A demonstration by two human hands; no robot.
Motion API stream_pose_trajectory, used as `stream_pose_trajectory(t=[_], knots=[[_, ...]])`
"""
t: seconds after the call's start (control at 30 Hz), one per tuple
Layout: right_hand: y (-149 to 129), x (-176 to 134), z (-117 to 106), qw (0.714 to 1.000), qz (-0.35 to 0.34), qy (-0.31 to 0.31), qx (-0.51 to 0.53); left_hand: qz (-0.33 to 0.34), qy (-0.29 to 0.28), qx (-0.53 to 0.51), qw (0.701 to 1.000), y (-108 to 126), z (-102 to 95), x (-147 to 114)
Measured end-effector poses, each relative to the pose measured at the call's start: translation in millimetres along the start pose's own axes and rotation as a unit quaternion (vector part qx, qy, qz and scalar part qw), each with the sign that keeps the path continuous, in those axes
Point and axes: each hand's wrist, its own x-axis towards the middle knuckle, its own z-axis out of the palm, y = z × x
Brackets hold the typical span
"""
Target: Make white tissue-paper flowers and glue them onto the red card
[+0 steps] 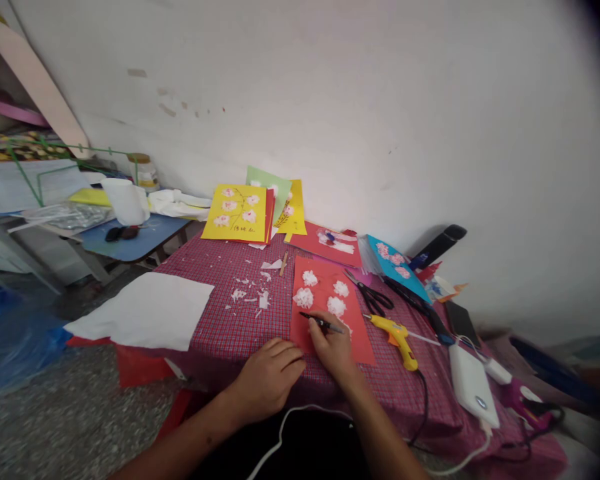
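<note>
A sheet of red paper lies on the table, bearing several crumpled white tissue flowers. My right hand is closed around a black marker pen. The pen points left, its tip close to the sheet's left part. Part of the lower sheet and one flower are hidden behind that hand. My left hand rests palm down by the sheet's lower left edge, fingers loosely bent and holding nothing that shows. Torn white paper scraps are scattered left of the sheet.
Black-handled scissors, a yellow glue gun and a white power bank lie to the right. Yellow flower cards lean against the wall. White cloth or paper covers the table's left end. A white cable crosses my lap.
</note>
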Motion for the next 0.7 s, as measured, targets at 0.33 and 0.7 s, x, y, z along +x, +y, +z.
stream_pose_trajectory(t=[0.33,0.7], knots=[[5.1,1.0,1.2,1.0,-0.009,-0.009,-0.026,0.01,0.021,0.004,1.0,-1.6,3.8,-1.0],[10.2,-1.9,2.6,1.0,-0.004,-0.011,-0.028,0.015,0.032,0.01,0.999,-1.7,3.9,-1.3]])
